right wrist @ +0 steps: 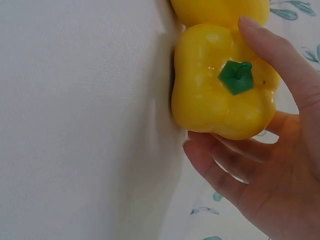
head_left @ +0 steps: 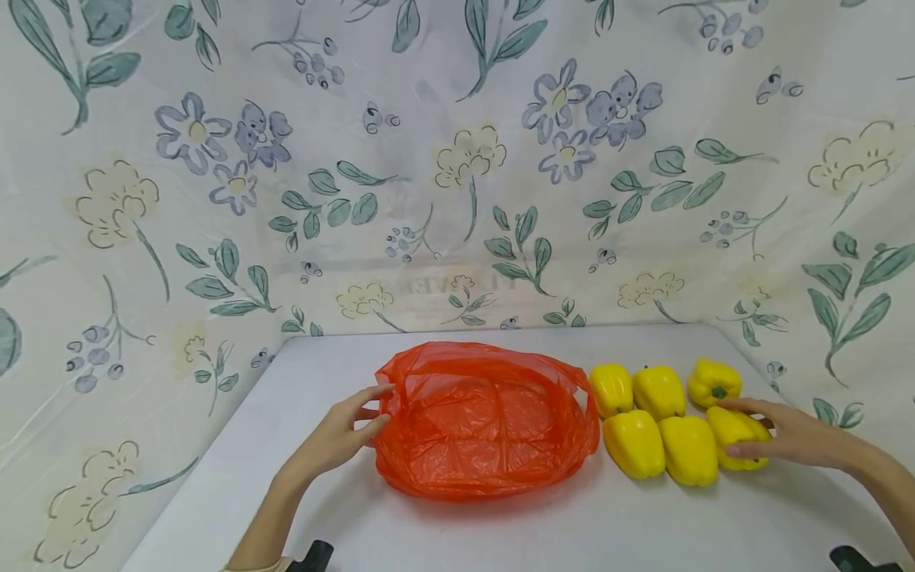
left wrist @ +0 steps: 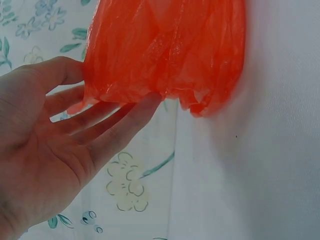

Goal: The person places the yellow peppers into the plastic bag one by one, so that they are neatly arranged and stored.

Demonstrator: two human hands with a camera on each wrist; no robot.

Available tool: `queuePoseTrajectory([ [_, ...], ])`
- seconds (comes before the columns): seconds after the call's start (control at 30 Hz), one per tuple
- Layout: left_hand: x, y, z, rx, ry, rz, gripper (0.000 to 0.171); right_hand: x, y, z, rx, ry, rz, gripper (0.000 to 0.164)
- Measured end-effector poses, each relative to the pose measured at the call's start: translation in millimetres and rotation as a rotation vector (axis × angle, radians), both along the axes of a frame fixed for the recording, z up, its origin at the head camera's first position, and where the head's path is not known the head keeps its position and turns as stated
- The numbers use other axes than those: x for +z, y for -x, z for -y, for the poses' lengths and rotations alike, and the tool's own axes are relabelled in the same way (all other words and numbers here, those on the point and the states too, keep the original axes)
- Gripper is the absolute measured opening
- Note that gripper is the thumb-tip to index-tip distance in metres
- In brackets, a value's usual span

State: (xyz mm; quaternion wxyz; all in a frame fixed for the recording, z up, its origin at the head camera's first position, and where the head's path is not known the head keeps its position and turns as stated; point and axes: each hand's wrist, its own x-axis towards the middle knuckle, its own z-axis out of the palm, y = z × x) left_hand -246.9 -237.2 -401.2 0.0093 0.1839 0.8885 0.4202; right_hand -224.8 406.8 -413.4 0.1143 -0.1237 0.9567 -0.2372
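Note:
A wide red plastic bag (head_left: 493, 421) lies with its mouth spread toward the head view. My left hand (head_left: 350, 425) is at its left edge, fingers apart and touching the thin plastic; the left wrist view shows the fingertips (left wrist: 156, 100) at the crumpled edge of the bag (left wrist: 170, 50). To the right of the bag sit several yellow bell peppers in two rows. Around the near right bell pepper (head_left: 736, 437) my right hand (head_left: 793, 435) has its thumb and fingers on opposite sides. This pepper's green stem (right wrist: 237, 77) faces the right wrist camera.
The white table (head_left: 457, 540) carries the bag and peppers. Another yellow bell pepper (head_left: 713, 383) lies directly behind the one in my right hand, and the nearest pepper in the front row (head_left: 689, 451) sits close on its left. A floral cloth (head_left: 443, 159) hangs behind the table.

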Motion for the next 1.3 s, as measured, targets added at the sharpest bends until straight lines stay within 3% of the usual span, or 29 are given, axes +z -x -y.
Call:
queuePoseTrajectory([
  [0.57, 0.4, -1.0, 0.7, -0.003, -0.012, -0.011, 0.059, 7.1, -2.9, -0.2, -0.055, -0.026, -0.036, 0.077],
  [1.03, 0.7, -0.4, 0.4, 0.001, -0.02, -0.005, 0.061, 38.6, -4.1, 0.5, -0.047, -0.032, -0.138, 0.076],
  [1.3, 2.7, -2.2, -1.5, -0.014, -0.031, -0.007, 0.061, 64.7, -0.9, 13.6, -0.049, -0.041, -0.182, 0.077],
])
